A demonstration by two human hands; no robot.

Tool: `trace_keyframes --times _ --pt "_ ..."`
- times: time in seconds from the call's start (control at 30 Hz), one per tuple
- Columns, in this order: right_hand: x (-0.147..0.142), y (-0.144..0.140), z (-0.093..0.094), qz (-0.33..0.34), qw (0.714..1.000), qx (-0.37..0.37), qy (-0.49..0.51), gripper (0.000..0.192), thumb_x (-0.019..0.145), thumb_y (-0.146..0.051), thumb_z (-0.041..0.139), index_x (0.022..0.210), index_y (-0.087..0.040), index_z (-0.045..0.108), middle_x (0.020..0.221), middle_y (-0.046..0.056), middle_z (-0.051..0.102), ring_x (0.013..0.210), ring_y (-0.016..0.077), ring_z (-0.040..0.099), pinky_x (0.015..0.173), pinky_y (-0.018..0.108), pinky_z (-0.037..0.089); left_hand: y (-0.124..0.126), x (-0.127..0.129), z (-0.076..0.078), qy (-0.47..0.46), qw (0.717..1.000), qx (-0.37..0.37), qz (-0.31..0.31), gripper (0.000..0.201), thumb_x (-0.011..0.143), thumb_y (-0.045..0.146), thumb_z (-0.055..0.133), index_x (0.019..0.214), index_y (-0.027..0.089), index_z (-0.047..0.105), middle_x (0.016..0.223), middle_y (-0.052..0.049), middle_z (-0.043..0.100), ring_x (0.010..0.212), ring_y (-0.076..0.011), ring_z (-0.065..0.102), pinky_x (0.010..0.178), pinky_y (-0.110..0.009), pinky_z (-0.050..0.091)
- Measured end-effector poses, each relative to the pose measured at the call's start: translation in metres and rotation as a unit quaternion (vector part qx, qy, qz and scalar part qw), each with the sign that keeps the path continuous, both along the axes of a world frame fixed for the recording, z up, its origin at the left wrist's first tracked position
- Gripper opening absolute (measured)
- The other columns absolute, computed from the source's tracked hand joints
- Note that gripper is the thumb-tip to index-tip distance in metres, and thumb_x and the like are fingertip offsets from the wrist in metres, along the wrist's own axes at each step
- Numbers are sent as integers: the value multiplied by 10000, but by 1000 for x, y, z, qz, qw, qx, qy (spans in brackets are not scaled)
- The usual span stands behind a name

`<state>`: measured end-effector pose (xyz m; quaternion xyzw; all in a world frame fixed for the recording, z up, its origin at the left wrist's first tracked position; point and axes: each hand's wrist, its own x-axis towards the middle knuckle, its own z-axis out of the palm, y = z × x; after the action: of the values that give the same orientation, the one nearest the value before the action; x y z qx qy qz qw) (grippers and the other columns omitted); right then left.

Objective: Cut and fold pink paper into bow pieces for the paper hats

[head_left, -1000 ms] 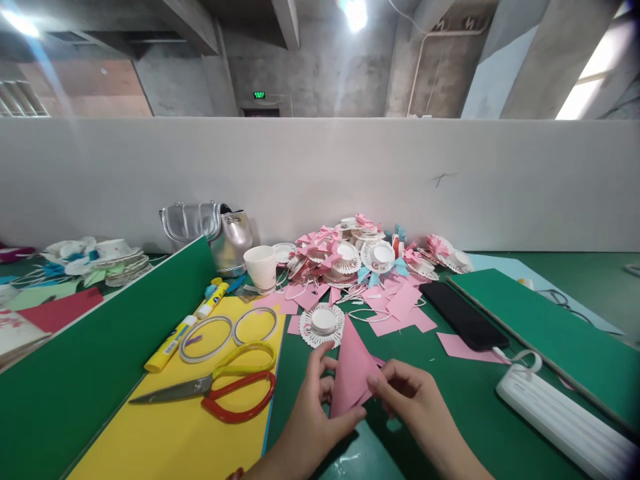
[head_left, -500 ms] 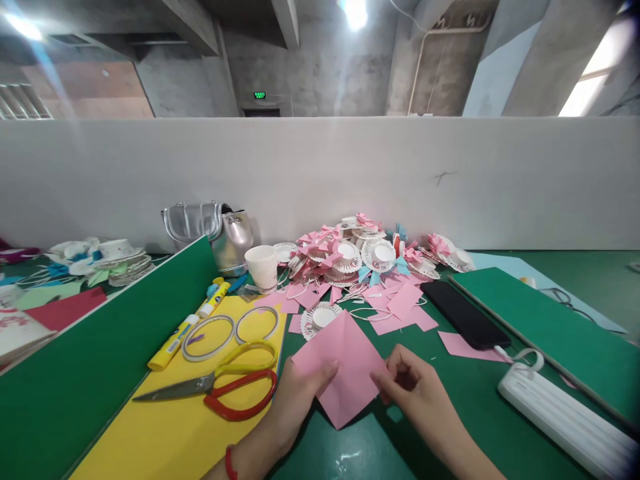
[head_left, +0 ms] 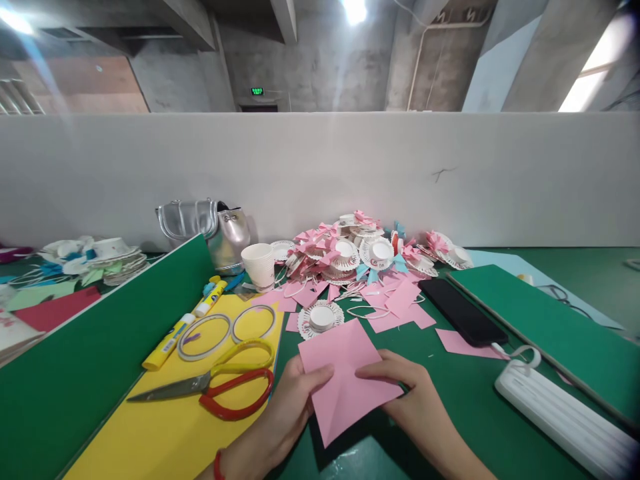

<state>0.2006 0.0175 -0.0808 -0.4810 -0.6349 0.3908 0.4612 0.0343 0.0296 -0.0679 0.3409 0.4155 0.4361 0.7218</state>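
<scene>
A square of pink paper [head_left: 345,393] with creases across it is held between both hands, above the green table. My left hand [head_left: 295,400] grips its left edge, thumb on top and fingers beneath. At the right side, my right hand [head_left: 405,387] holds the sheet, its fingers on the upper face near the creases and its thumb by the right corner. Just beyond the paper lies a small white paper hat [head_left: 321,319] with a frilled brim. Scissors [head_left: 235,380] with one yellow and one red handle lie left of my left hand.
Yellow card [head_left: 165,433] carries two rolls of tape [head_left: 205,337] and glue sticks [head_left: 170,341]. A paper cup [head_left: 259,265], a silver bag [head_left: 200,227] and a heap of decorated paper hats [head_left: 345,253] stand at the back. Right are a phone [head_left: 463,312] and a power strip [head_left: 560,413].
The pink paper has turned a little, and its lower corner has moved down and left. My right hand has shifted from pinching the right corner to laying fingers over the sheet.
</scene>
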Motion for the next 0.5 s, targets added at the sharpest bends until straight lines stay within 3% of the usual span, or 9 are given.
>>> trace_keyframes --times 0.13,0.2,0.23,0.3,0.37,0.5 --pt "5 2 3 -26 995 -61 71 164 562 -93 631 645 -197 728 702 37 652 668 189 600 561 250 460 15 -14 10 27 999 38 -6 443 674 128 578 1110 190 531 821 -53 678 684 -167 627 617 -253 470" --pt "6 2 6 -24 991 -84 98 77 598 -191 663 631 -199 732 692 40 662 679 192 603 591 259 465 23 -25 18 47 993 100 -32 517 612 92 600 1106 233 544 929 -58 663 819 -205 611 648 -266 468" --pt "6 3 7 -21 989 -93 112 83 615 -244 668 637 -200 734 699 43 667 691 194 603 609 264 467 25 -30 22 71 987 140 -36 460 575 71 605 1011 217 611 978 -68 652 915 -225 579 681 -265 464" --pt "5 2 7 -22 983 -106 149 148 628 -330 671 641 -198 737 714 47 671 711 197 598 636 269 468 27 -36 30 129 970 174 -114 301 581 62 591 840 181 688 916 -72 668 871 -222 600 715 -283 458" --pt "4 1 7 -29 975 -127 181 194 612 -369 685 622 -181 733 688 49 664 676 190 587 615 270 465 25 -37 37 165 949 168 -210 253 622 107 610 852 174 691 818 -80 684 770 -227 635 692 -320 468" --pt "4 -1 6 -24 967 -157 199 193 612 -346 695 594 -154 706 582 30 627 588 159 550 574 261 438 19 -25 41 282 923 240 -105 84 653 214 649 700 192 715 740 -51 698 707 -205 626 637 -277 466"
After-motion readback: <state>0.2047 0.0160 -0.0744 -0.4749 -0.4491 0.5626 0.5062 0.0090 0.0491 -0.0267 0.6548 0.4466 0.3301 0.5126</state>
